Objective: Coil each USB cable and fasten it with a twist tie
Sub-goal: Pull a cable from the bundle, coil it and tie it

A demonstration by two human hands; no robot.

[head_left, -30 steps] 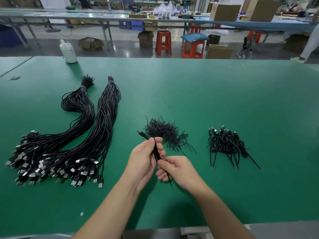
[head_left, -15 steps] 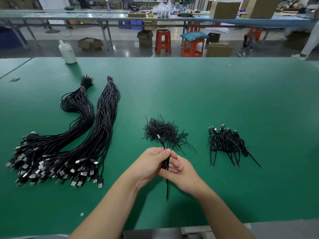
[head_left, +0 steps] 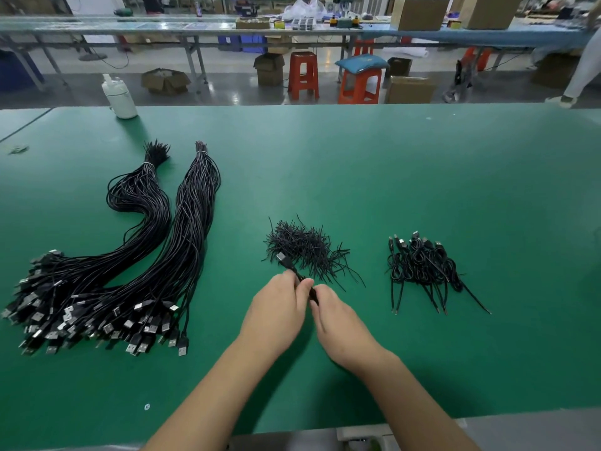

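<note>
Both hands meet near the middle of the green counter (head_left: 390, 177). The left hand (head_left: 276, 312) has its fingers curled around a black USB cable (head_left: 294, 271), and the right hand (head_left: 338, 323) pinches the same cable just below, touching the left hand. The silver plug (head_left: 280, 256) of the cable sticks out toward 11 o'clock from the left hand, over the near edge of a pile of black twist ties (head_left: 305, 247). At 9 o'clock from the hands lie two long bundles of uncoiled USB cables (head_left: 130, 271), their plugs toward the person. At 2 o'clock from the hands rests a small heap of coiled cables (head_left: 422, 265). A white bottle (head_left: 119, 97) stands at the far left edge of the counter.
</note>
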